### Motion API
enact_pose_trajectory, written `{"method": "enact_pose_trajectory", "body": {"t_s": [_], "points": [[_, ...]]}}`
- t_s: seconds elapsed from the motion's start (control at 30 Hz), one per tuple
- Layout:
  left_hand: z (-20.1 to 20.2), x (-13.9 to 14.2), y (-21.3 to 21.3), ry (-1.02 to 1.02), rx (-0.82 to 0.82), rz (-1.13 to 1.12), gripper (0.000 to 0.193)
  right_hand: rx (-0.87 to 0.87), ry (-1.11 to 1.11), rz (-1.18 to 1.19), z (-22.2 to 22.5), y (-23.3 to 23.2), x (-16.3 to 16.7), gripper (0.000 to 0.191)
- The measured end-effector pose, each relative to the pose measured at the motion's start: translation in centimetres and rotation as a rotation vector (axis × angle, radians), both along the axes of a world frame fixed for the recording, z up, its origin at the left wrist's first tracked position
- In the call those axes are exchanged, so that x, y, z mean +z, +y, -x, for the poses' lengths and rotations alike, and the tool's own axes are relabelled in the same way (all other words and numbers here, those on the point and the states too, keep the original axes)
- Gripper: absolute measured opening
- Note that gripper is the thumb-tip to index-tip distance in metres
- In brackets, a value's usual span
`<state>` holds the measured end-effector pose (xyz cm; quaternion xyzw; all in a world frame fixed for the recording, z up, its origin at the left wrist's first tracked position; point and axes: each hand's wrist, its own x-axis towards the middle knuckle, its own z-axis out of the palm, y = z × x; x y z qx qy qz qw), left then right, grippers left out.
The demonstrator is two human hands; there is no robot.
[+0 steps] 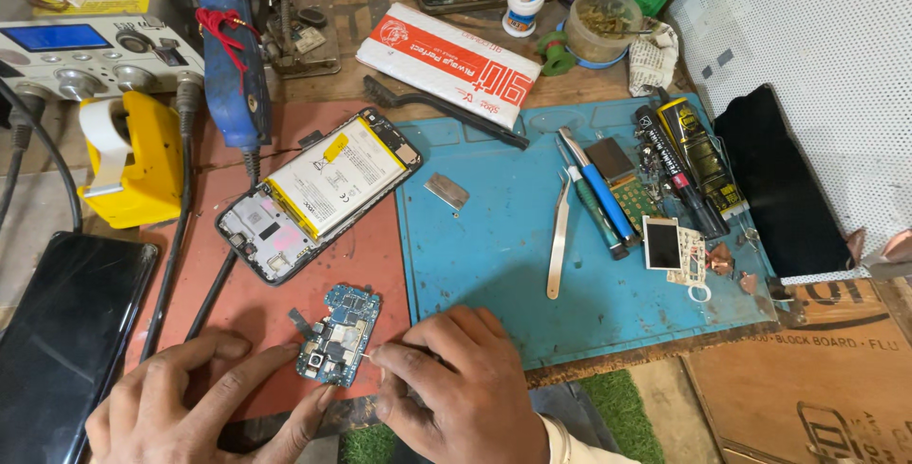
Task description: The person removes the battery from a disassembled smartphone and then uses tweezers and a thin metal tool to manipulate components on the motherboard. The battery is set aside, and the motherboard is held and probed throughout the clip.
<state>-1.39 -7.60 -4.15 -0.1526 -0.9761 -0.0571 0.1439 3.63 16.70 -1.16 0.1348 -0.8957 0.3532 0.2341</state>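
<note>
your left hand [195, 402] pins the small blue circuit board [337, 334] with spread fingers; your right hand [456, 383], just beside it, pinches a thin probe [367, 356] touching its edge.

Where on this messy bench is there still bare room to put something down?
The blue mat is bare between the opened phone and the tweezers, and below the screwdrivers. Its right side is crowded. The red mat has little room.
</note>
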Motion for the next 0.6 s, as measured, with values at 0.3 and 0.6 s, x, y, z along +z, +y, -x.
{"method": "enact_pose_trajectory", "body": {"t_s": [0.3,0.6], "points": [[0.2,-0.1,-0.1,0.014,-0.012,-0.01,0.056,-0.013,-0.049,0.032,0.0,-0.2,0.0,0.025],[0.1,1.0,0.7,0.009,-0.039,-0.044,0.054,-0.05,-0.016,0.016,0.1,-0.3,0.1,0.028]]}}
